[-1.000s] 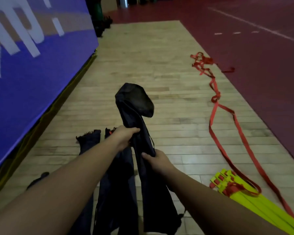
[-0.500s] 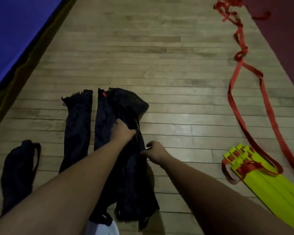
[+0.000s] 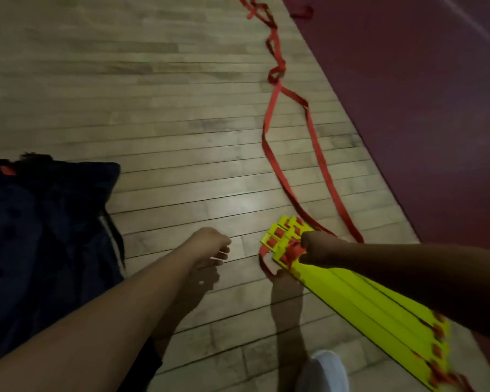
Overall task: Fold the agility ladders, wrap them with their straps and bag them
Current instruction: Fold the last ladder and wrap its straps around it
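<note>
From the head camera, both bare forearms reach forward and down over a wooden floor point(image 3: 167, 123). The left hand point(image 3: 210, 244) hangs just above the boards between the bag and the ladder, knuckles up. Its fingers are loosely curled and hold nothing. The right hand point(image 3: 321, 248) comes in from the right and sits on the far end of the ladder point(image 3: 348, 298), bunched like a fist against the red webbing there. Its fingertips are tucked out of sight, so I cannot tell whether they pinch the webbing or only rest on it.

The ladder is folded: its yellow rungs lie stacked flat on the floor, running from the right hand toward the lower right corner. Its red strap point(image 3: 269, 131) leaves the stack's far end and trails away loose in long twisted loops, close to the edge of a maroon court surface point(image 3: 408, 108).

A dark bag point(image 3: 46, 227) lies flat on the boards at the left, well apart from the ladder, with a small red tag point(image 3: 6, 171) at its far end and a cord point(image 3: 116, 236) along its right edge. What it holds, if anything, is not visible. A white shoe point(image 3: 327, 369) shows at the bottom.
</note>
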